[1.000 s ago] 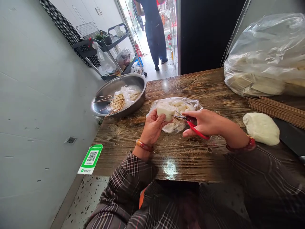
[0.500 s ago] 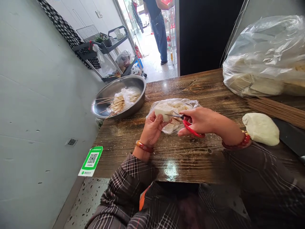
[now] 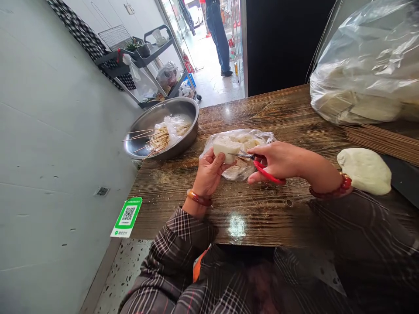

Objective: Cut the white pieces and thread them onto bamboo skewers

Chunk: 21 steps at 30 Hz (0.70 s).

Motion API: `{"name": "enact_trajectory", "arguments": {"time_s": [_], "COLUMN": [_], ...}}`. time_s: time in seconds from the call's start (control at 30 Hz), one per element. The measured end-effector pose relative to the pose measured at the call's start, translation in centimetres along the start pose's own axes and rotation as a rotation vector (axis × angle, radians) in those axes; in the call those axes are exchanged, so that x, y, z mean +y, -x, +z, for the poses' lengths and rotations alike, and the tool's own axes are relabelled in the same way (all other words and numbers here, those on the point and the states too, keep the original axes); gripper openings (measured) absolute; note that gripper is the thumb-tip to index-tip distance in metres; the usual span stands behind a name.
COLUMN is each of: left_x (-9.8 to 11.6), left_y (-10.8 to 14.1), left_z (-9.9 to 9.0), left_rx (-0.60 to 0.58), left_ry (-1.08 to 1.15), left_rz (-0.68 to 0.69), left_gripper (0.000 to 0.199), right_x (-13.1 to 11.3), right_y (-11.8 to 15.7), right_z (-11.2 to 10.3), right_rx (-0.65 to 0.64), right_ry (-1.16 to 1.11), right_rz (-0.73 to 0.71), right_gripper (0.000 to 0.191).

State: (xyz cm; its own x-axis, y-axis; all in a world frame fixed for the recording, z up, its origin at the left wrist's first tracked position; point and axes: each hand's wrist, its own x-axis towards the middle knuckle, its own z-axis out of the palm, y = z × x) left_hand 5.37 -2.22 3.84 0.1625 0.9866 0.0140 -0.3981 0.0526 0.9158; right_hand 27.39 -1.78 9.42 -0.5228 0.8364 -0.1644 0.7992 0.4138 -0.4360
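My left hand point(image 3: 209, 172) grips a pale, dough-like piece point(image 3: 225, 149) between thumb and fingers, over a clear plastic bag point(image 3: 209, 144). In my right hand point(image 3: 278, 162) is a pair of scissors point(image 3: 266, 173) with red handles. Their blades reach left to the side of the piece, and I cannot tell how deep the tips go in. More pale pieces point(image 3: 250, 141) lie in the bag beneath and behind my hands.
At the left stands a metal basin point(image 3: 193, 133) with skewered food. To the right are a larger pale lump point(image 3: 365, 171), a bundle of thin sticks point(image 3: 382, 141) and a big filled plastic bag point(image 3: 363, 83). A person point(image 3: 218, 37) stands in the doorway.
The view has tilted down slightly. My left hand still holds the piece, while the scissors have drawn slightly to the right.
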Motion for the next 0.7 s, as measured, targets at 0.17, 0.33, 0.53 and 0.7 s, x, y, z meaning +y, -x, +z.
{"name": "enact_trajectory", "arguments": {"time_s": [0.17, 0.33, 0.53, 0.7], "left_x": [-0.1, -0.2, -0.2, -0.2], "left_y": [0.0, 0.0, 0.0, 0.1], "left_z": [0.0, -0.1, -0.2, -0.4], "left_rx": [-0.003, -0.006, 0.007, -0.031], "left_ry": [-0.015, -0.004, 0.004, 0.008], "left_rz": [0.032, 0.05, 0.034, 0.028], "left_gripper": [0.053, 0.048, 0.047, 0.049], "right_x": [-0.1, 0.1, 1.2, 1.9], "right_y": [-0.2, -0.4, -0.8, -0.5], "right_z": [0.1, 0.4, 1.0, 2.1], "right_rx": [0.017, 0.03, 0.053, 0.141], "right_ry": [-0.028, -0.065, -0.106, -0.145], "right_rz": [-0.034, -0.061, -0.124, -0.139], "right_gripper": [0.059, 0.05, 0.04, 0.042]}}
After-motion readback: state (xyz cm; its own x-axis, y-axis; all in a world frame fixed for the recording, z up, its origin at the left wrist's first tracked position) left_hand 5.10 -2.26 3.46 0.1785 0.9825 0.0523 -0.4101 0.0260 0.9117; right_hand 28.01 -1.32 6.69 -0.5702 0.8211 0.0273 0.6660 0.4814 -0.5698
